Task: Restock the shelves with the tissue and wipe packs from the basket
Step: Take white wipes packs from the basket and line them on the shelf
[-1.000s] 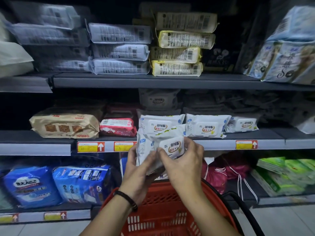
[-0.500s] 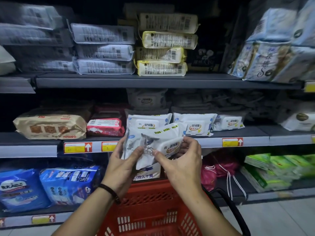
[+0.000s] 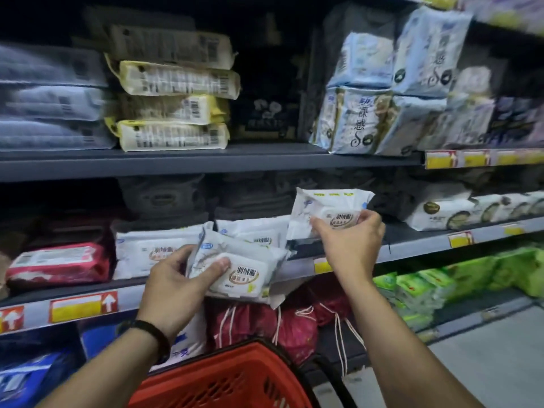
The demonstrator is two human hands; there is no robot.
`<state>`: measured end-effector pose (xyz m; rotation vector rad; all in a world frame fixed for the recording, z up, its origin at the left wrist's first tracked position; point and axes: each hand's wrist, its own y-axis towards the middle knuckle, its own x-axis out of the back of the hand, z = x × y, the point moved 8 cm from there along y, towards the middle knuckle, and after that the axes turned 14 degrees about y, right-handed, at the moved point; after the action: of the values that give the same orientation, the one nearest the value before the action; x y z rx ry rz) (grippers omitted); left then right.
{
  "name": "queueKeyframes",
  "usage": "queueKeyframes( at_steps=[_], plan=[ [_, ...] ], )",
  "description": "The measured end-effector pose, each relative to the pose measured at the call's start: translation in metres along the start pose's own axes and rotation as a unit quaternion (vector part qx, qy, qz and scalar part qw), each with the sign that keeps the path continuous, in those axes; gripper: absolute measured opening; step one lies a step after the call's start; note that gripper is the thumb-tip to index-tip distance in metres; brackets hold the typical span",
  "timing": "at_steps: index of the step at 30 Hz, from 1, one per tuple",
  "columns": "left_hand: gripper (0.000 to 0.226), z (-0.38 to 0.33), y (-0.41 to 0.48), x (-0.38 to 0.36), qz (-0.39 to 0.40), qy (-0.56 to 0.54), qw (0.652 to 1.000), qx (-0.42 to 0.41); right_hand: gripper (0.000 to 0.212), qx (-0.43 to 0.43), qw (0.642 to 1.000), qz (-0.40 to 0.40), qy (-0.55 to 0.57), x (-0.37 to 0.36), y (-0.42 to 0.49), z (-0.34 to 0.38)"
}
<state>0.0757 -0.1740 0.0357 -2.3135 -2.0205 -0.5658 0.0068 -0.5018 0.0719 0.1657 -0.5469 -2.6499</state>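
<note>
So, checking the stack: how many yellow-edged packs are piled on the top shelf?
4, one pile: bottom yellow-edged pack, second, third, top. More may hide behind.

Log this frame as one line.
left hand: holds wipe pack | right hand: second pack at middle shelf | basket: below

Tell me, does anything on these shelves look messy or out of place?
Mostly tidy. The yellow-edged packs on the upper shelf are stacked crookedly, with the second one down tilted and overhanging. Otherwise nothing looks spilled or torn.
</note>
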Motion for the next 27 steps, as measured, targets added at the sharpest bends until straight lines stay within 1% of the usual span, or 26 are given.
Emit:
queueKeyframes(
  at_steps=[3,7,10,13,16,17,18,19,21,23,25,26,27],
  plan=[
    [0.021,0.001,0.007,-0.028,0.010,0.011,1.000,0.002,0.097,0.009,0.999,-0.004,-0.037,0.000,0.020,-0.031],
    [0.029,0.009,0.017,-0.057,0.025,0.027,0.999,0.004,0.104,0.018,0.998,0.029,-0.061,-0.012,0.023,-0.075],
    [0.028,0.015,0.018,-0.074,0.028,0.028,0.999,0.009,0.106,0.025,0.996,0.027,-0.078,-0.018,0.028,-0.078],
    [0.030,0.019,0.016,-0.085,0.038,0.030,0.999,0.014,0.109,0.010,0.996,0.043,-0.080,-0.022,0.028,-0.080],
    [0.035,0.019,0.016,-0.092,0.044,0.020,0.999,0.019,0.109,0.010,0.989,0.062,-0.132,-0.022,0.028,-0.082],
    [0.034,0.017,0.016,-0.095,0.048,0.020,0.998,0.019,0.103,0.007,0.985,0.069,-0.160,-0.022,0.030,-0.082],
    [0.033,0.014,0.016,-0.098,0.050,0.016,0.998,0.021,0.092,-0.001,0.980,0.079,-0.181,-0.021,0.033,-0.082],
    [0.033,0.012,0.016,-0.101,0.051,0.009,0.998,0.024,0.081,-0.015,0.977,0.094,-0.191,-0.020,0.036,-0.082],
    [0.033,0.003,0.014,-0.109,0.058,-0.004,0.998,0.026,0.065,-0.049,0.974,0.119,-0.188,-0.014,0.042,-0.085],
    [0.033,-0.007,0.012,-0.117,0.061,-0.008,0.998,0.028,0.051,-0.069,0.985,0.097,-0.128,0.004,0.049,-0.080],
    [0.035,-0.018,0.013,-0.127,0.058,-0.010,0.998,0.025,0.034,-0.055,0.994,0.060,-0.066,0.029,0.055,-0.062],
    [0.036,-0.024,0.015,-0.134,0.057,-0.014,0.998,0.026,0.024,-0.047,0.995,0.069,-0.056,0.038,0.058,-0.052],
    [0.038,-0.029,0.017,-0.142,0.055,-0.019,0.998,0.027,0.020,-0.049,0.993,0.098,-0.053,0.042,0.060,-0.043]
  ],
)
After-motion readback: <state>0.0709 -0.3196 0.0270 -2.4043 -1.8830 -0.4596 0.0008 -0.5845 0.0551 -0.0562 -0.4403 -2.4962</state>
